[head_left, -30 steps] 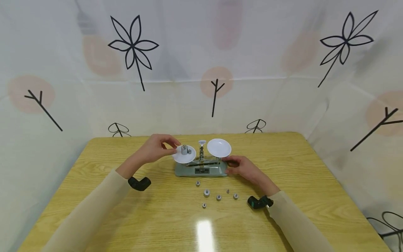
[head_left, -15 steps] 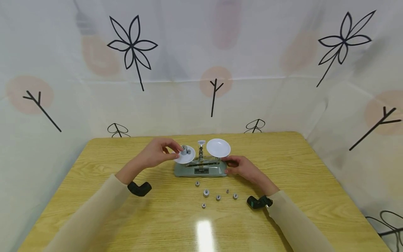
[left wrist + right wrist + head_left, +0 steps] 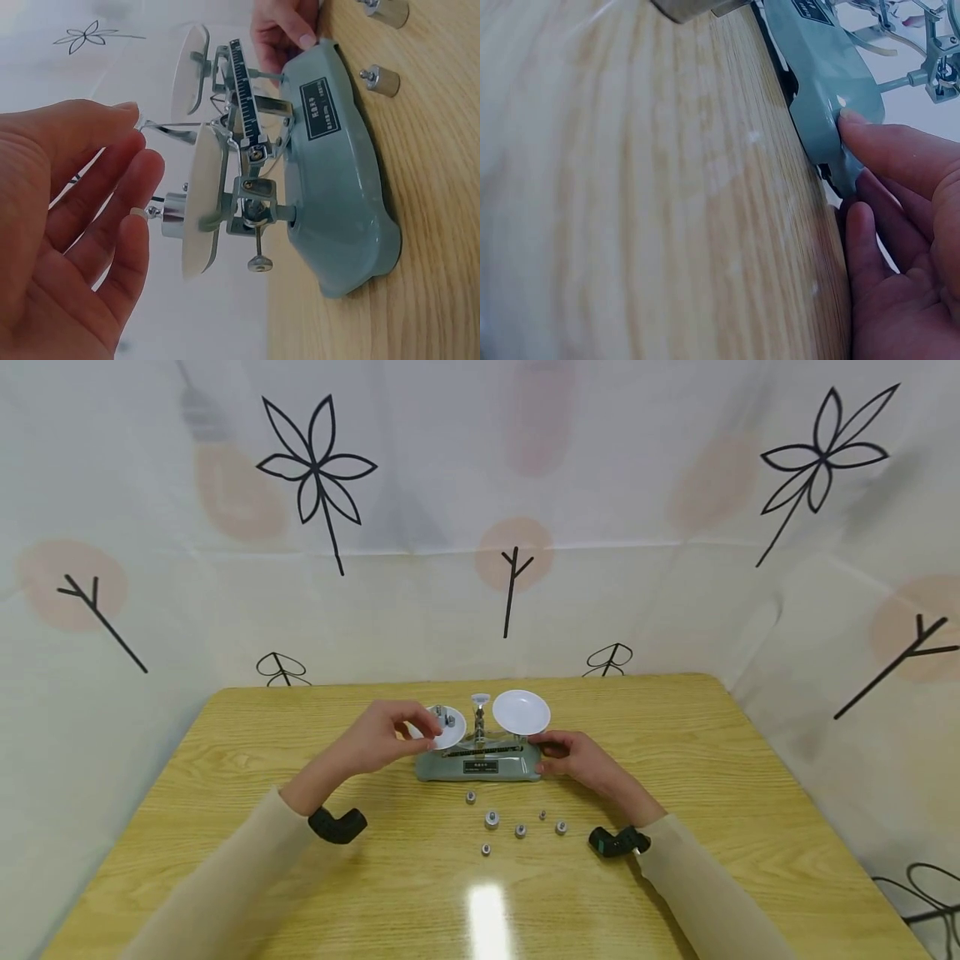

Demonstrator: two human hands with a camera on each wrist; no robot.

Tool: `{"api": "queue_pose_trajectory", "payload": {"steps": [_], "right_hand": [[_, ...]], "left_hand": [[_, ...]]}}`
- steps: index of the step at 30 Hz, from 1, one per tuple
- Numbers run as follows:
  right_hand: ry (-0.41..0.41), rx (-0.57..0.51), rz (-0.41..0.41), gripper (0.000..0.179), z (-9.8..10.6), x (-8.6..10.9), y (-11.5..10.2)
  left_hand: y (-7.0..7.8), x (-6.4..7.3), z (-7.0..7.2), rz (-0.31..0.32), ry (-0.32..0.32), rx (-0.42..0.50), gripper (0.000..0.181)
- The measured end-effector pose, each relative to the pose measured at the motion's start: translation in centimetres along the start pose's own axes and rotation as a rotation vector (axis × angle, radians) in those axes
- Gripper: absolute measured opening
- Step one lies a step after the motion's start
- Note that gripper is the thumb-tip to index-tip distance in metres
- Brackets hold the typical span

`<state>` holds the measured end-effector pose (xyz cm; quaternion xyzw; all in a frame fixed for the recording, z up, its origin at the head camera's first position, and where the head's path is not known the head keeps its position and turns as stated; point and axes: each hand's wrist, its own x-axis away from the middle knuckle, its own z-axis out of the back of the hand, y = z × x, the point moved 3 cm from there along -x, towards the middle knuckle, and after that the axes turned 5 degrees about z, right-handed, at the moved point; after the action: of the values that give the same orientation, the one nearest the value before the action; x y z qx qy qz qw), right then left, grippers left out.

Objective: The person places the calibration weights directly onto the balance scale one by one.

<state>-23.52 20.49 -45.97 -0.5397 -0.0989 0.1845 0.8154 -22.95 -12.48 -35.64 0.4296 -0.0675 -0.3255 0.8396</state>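
Beige sleeve (image 3: 232, 860) at far left leads past a black wrist-worn device (image 3: 337, 825) to the left hand (image 3: 378, 739). Its fingers are loosely bent, with a gap between thumb and forefinger; whether they touch anything cannot be told. Just beyond its fingertips is a round white pan (image 3: 456, 737) bearing two silver metal weights: a larger knobbed cylinder (image 3: 441, 717) and a smaller weight (image 3: 451, 722).

That pan belongs to a grey-green metal balance scale (image 3: 442, 767), standing on the wood-grain table (image 3: 390, 893) between both hands. On the base front, right of the left hand, is a black rectangular label (image 3: 480, 767) with pale lettering, too small to read surely. Above it runs a black graduated ruler (image 3: 246, 97) with light tick marks; its numbers are illegible. Nearer the wearer than either hand's fingertips lie six loose knobbed silver weights (image 3: 492, 820).

A second round white pan (image 3: 521, 712), higher than the first, is just above and left of the right hand (image 3: 573, 758), which grips the base's end, thumb in front, fingers behind.
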Motion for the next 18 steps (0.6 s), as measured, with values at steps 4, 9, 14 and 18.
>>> {"api": "queue_pose_trajectory", "payload": {"steps": [4,9,14,18], "right_hand": [[-0.003,-0.011,0.002,0.051,0.0,0.0,0.0],[0.0,-0.01,0.001,0.051,0.0,0.1,0.0],[-0.008,-0.001,0.006,0.052,0.0,0.2,-0.2],[-0.006,-0.011,0.003,0.052,0.0,0.2,-0.2]], "left_hand": [[0.2,0.2,-0.4,0.002,-0.002,0.003,0.014],[0.5,0.5,-1.0,-0.006,-0.016,0.032,0.012],[0.8,0.8,-1.5,-0.021,-0.034,0.048,0.012],[0.7,0.9,-2.0,-0.024,-0.038,0.046,0.013]]}}
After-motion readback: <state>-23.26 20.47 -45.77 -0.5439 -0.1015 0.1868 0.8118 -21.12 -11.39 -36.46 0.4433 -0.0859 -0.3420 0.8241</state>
